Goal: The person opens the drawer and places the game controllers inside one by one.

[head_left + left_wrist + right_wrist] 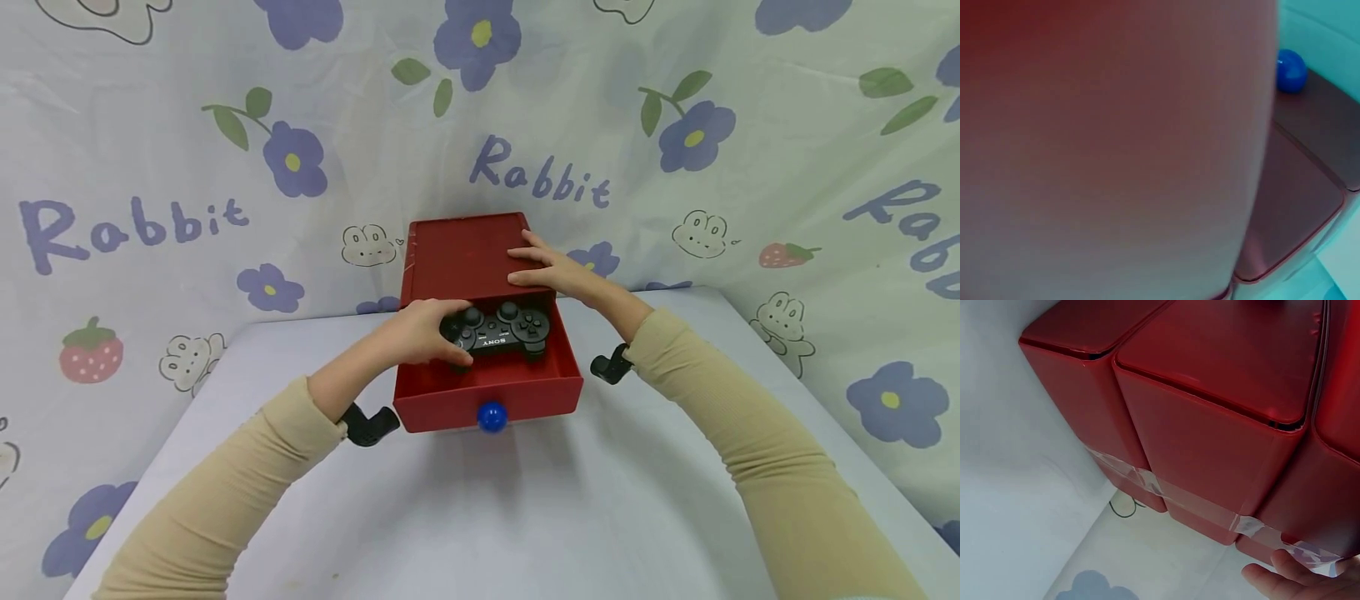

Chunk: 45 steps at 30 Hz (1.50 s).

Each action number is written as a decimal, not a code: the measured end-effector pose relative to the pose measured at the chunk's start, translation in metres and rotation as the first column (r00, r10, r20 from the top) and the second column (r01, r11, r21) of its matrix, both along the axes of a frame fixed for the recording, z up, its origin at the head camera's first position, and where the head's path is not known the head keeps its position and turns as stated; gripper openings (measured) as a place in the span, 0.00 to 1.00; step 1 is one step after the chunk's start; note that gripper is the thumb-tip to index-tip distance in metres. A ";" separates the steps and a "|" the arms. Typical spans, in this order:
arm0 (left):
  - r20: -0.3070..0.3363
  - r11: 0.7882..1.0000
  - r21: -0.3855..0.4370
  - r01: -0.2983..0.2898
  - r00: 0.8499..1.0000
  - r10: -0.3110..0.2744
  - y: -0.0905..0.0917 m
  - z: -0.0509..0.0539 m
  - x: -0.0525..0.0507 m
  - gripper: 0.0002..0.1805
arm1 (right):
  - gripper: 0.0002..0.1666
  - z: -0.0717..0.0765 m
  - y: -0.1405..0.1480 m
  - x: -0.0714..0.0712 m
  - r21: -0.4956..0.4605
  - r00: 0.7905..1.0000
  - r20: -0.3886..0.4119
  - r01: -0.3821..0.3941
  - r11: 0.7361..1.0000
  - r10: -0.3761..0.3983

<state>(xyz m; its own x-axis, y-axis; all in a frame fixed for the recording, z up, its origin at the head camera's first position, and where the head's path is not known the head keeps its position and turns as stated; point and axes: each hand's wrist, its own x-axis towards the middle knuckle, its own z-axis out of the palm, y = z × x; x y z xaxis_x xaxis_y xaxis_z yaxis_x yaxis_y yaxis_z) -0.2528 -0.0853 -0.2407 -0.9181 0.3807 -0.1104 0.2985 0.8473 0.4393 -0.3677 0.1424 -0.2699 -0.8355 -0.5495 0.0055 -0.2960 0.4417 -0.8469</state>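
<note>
A black Sony game controller [498, 329] lies in the pulled-out drawer [517, 393] of a red box, in the head view. My left hand [420, 332] grips the controller's left end, thumb in front and fingers behind, hiding that end. My right hand [558, 271] rests on the right side of the red box [461, 254] with its fingers spread. A round blue knob [492, 417] sits on the drawer front. The left wrist view is mostly filled by a blurred surface, with the blue knob [1291, 72] beyond it. In the right wrist view, fingertips [1266, 578] show beside the box.
The box stands on a white table [480, 517], close to a patterned cloth backdrop [360, 158]. Clear tape [1204, 509] runs across the red box parts. Black wrist devices [369, 427] hang below both cuffs.
</note>
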 end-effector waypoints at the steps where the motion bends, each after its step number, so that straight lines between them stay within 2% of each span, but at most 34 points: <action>1: -0.001 1.000 0.004 0.000 1.000 0.000 -0.001 0.001 0.000 0.40 | 0.38 0.000 0.000 0.000 0.002 1.000 -0.002 0.002 1.000 -0.002; 5: 0.021 0.998 0.047 -0.037 0.999 0.036 -0.002 0.012 0.005 0.37 | 0.38 0.001 -0.001 0.002 0.006 1.000 -0.004 0.002 1.000 -0.002; 8: 0.010 0.995 0.085 -0.055 0.998 0.054 -0.004 0.024 0.011 0.36 | 0.38 0.001 -0.001 0.002 0.001 1.000 0.000 0.002 1.000 -0.002; 11: -0.054 0.994 0.103 -0.045 0.997 0.051 -0.007 0.037 0.022 0.34 | 0.38 0.001 -0.001 0.001 -0.008 1.000 0.009 0.008 1.000 -0.008; 14: -0.129 0.992 0.117 -0.036 0.990 0.051 -0.009 0.047 0.037 0.32 | 0.38 0.000 0.000 0.001 -0.014 1.000 0.016 0.003 1.000 -0.002; 16: -0.172 0.991 0.128 -0.027 0.984 0.049 -0.009 0.049 0.049 0.31 | 0.38 0.000 0.001 0.001 -0.014 1.000 0.019 0.001 1.000 -0.001; 19: -0.246 0.989 0.148 0.007 0.969 0.030 -0.008 0.048 0.067 0.29 | 0.38 0.000 0.001 0.002 -0.015 1.000 0.022 0.003 1.000 -0.003; 23: -0.336 0.978 0.199 0.063 0.942 0.008 -0.006 0.041 0.088 0.28 | 0.39 0.000 0.001 0.002 -0.014 1.000 0.019 0.005 1.000 -0.005; 27: -0.383 0.954 0.275 0.119 0.924 -0.005 -0.004 0.029 0.102 0.25 | 0.39 0.000 0.001 0.002 -0.009 1.000 0.016 0.009 1.000 -0.008; 32: -0.352 0.912 0.371 0.172 0.935 -0.033 0.002 0.009 0.114 0.23 | 0.39 -0.001 0.002 0.002 -0.007 1.000 0.012 0.012 1.000 -0.012; 34: -0.336 0.903 0.393 0.174 0.941 -0.035 0.005 0.000 0.117 0.23 | 0.39 -0.001 0.002 0.002 -0.008 1.000 0.012 0.011 1.000 -0.011; 36: -0.340 0.898 0.404 0.174 0.940 -0.029 0.007 -0.011 0.117 0.22 | 0.39 0.000 0.001 0.002 -0.010 1.000 0.012 0.012 1.000 -0.011; 38: -0.349 0.895 0.413 0.169 0.937 -0.016 0.009 -0.021 0.117 0.21 | 0.39 0.000 0.001 0.003 -0.012 1.000 0.013 0.013 1.000 -0.012; 40: -0.373 0.896 0.409 0.175 0.928 -0.011 0.010 -0.031 0.117 0.21 | 0.39 0.000 0.001 0.003 -0.016 1.000 0.015 0.013 1.000 -0.013; 45: -0.448 0.925 0.331 0.185 0.894 -0.019 0.013 -0.054 0.115 0.23 | 0.39 0.000 0.001 0.003 -0.025 1.000 0.019 0.011 1.000 -0.011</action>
<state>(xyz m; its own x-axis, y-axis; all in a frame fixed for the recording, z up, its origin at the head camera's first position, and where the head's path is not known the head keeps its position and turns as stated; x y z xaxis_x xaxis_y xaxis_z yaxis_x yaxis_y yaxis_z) -0.1376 -0.0723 -0.2943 -0.7953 0.4114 0.4453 0.6031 0.6123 0.5113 -0.3649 0.1432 -0.2699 -0.8417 -0.5400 0.0039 -0.2755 0.4232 -0.8631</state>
